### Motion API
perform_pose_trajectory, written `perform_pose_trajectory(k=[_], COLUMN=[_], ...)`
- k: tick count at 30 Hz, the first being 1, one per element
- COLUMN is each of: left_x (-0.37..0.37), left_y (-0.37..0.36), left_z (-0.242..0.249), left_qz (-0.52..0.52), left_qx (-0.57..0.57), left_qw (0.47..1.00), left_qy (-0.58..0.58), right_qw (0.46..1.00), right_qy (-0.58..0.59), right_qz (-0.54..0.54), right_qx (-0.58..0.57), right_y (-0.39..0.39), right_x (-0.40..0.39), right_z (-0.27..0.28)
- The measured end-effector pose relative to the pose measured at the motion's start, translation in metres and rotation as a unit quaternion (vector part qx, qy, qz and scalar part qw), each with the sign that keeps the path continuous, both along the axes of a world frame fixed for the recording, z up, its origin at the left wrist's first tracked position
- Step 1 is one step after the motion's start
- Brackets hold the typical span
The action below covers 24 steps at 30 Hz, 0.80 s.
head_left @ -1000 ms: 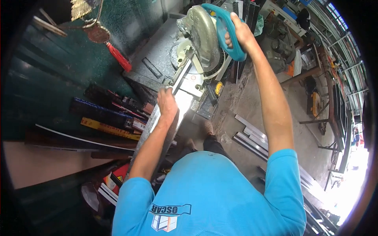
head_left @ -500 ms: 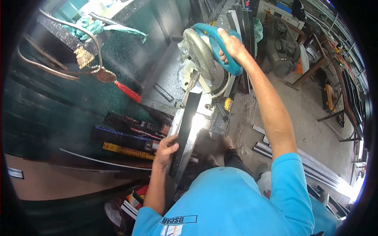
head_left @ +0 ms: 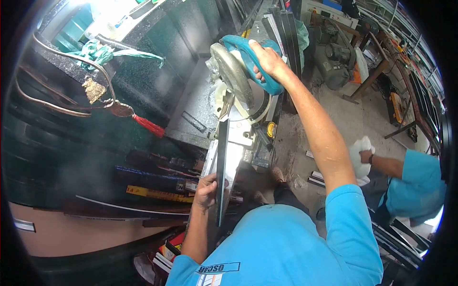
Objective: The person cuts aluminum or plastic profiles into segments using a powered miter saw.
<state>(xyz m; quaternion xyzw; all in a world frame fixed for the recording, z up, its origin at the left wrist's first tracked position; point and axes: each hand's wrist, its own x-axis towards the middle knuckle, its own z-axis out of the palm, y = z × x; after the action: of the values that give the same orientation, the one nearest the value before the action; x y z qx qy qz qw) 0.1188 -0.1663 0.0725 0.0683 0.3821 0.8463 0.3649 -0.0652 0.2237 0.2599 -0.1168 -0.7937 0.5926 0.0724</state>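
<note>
My right hand [head_left: 268, 61] is wrapped round the teal handle [head_left: 238, 44] of a miter saw [head_left: 231, 74]. The saw's metal blade guard faces left, over a pale base. Below it, my left hand [head_left: 207, 191] grips a long black metal profile [head_left: 222, 157] near its lower end. The profile stands on edge, its narrow side toward me, and its far end is at the saw's fence. Whether that end touches the blade is hidden by the guard.
A short dark offcut [head_left: 193, 122] lies on the grey bench left of the saw. A red-tasselled ornament [head_left: 149, 126] hangs at left. Another person in a blue shirt [head_left: 415, 188] bends at right, holding a white bundle [head_left: 361, 155]. A compressor [head_left: 336, 66] stands behind.
The black profile has turned from its broad face to its narrow edge in my left hand. My right hand stays on the saw handle. A co-worker has come into view at right.
</note>
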Motion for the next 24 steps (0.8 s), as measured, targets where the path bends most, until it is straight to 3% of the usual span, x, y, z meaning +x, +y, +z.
perform_pose_trajectory(k=[6, 10, 13, 14, 16, 20, 22, 23, 24], left_x=[0.004, -0.003, -0.007, -0.011, -0.018, -0.045, -0.061, -0.071, -0.083], left_y=[0.009, 0.025, 0.042, 0.042, 0.056, 0.087, 0.104, 0.110, 0.116], left_z=[-0.006, -0.003, -0.020, -0.031, -0.039, -0.043, -0.033, -0.043, -0.064], left_qz=[0.005, 0.011, 0.040, 0.004, -0.001, 0.041, 0.082, 0.091, 0.118], left_qx=[0.055, -0.136, -0.186, -0.248, -0.360, -0.449, -0.538, -0.533, -0.553], left_qw=[0.998, 0.987, 0.974, 0.969, 0.930, 0.883, 0.815, 0.819, 0.785], left_qy=[-0.025, -0.088, -0.120, -0.011, 0.070, 0.132, 0.199, 0.192, 0.253], right_qw=[1.000, 1.000, 1.000, 1.000, 0.999, 0.994, 0.994, 0.997, 0.997], right_qy=[0.006, -0.002, -0.007, -0.007, -0.015, -0.039, -0.050, -0.038, -0.041], right_qz=[-0.007, -0.013, 0.007, 0.003, 0.024, 0.052, 0.040, 0.031, 0.040], right_qx=[-0.005, -0.011, -0.006, -0.012, -0.039, -0.084, -0.087, -0.065, -0.056], right_y=[0.000, -0.001, 0.001, 0.000, 0.006, 0.007, 0.004, 0.006, 0.009], right_x=[-0.001, -0.005, 0.000, 0.000, -0.009, -0.005, -0.002, -0.006, -0.008], right_z=[0.000, -0.002, 0.001, 0.001, -0.005, 0.001, 0.004, -0.001, -0.004])
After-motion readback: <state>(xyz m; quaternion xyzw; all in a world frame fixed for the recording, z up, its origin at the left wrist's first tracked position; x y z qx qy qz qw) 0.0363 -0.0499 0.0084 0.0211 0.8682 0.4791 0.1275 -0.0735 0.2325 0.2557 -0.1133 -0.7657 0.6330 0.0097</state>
